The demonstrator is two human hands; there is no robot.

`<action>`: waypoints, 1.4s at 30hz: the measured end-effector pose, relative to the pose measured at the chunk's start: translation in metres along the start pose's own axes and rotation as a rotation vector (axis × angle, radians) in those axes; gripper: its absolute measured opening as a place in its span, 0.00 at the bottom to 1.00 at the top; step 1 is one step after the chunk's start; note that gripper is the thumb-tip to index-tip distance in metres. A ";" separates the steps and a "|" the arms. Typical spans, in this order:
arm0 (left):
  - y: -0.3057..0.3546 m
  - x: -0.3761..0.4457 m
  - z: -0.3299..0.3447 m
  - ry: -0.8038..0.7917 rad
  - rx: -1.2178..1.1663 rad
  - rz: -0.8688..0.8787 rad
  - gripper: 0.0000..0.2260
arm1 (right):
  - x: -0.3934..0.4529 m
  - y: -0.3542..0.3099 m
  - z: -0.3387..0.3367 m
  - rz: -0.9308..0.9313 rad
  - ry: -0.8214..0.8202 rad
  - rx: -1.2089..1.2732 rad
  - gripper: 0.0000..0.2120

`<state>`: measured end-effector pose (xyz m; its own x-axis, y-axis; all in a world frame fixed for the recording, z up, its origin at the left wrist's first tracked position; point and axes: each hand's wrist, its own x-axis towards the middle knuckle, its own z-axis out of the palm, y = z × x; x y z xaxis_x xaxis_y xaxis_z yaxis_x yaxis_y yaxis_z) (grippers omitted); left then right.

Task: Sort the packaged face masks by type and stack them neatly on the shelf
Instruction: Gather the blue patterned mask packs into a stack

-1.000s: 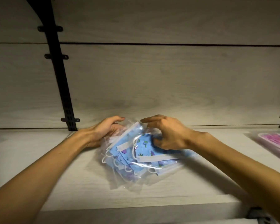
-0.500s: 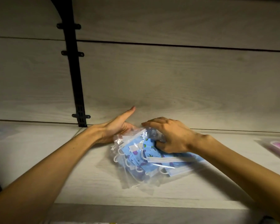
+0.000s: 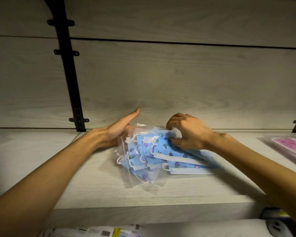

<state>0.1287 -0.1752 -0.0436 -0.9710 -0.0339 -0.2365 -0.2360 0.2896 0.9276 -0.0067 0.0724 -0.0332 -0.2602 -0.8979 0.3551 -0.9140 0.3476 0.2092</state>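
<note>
We see a fanned pile of blue masks (image 3: 154, 154) in clear bags lying mid-shelf (image 3: 58, 185), closer to the back wall than the front edge. Our right hand (image 3: 188, 132) curls over the pile's far right corner, thumb and fingertips pinching the top bag; the fingertips are partly buried in plastic. Our left hand (image 3: 120, 129) stands on edge against the pile's left side, thumb straight, its fingers hidden behind the bags, so we cannot tell their curl. Pink masks (image 3: 292, 149) lie at the shelf's right end, cut off by the frame. Blurred packaging (image 3: 99, 232) shows below the front edge.
</note>
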 end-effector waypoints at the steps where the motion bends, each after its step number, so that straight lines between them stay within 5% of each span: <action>1: 0.000 -0.001 0.000 0.007 0.014 -0.008 0.49 | -0.002 0.004 -0.003 0.023 -0.021 0.005 0.15; 7: 0.003 -0.010 0.011 0.000 0.202 0.029 0.25 | -0.021 0.037 -0.020 0.275 -0.063 0.119 0.11; 13: 0.003 -0.006 0.011 0.054 0.096 0.097 0.16 | -0.051 0.073 -0.027 0.587 0.065 0.478 0.13; 26: 0.005 0.006 0.047 0.417 -0.126 0.417 0.19 | -0.085 0.036 -0.002 1.052 0.361 1.310 0.06; 34: -0.005 0.016 0.073 0.452 -0.251 0.475 0.19 | -0.071 -0.018 0.005 1.008 0.362 1.769 0.12; 38: -0.004 0.015 0.077 0.413 -0.278 0.478 0.16 | -0.075 -0.011 0.006 0.903 0.255 1.851 0.19; 42: -0.003 0.014 0.080 0.346 -0.270 0.478 0.19 | -0.077 -0.009 0.004 0.905 0.105 1.813 0.16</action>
<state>0.1190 -0.0999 -0.0731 -0.9163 -0.2804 0.2860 0.2683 0.1003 0.9581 0.0204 0.1370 -0.0657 -0.7755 -0.6173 -0.1326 0.2283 -0.0783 -0.9704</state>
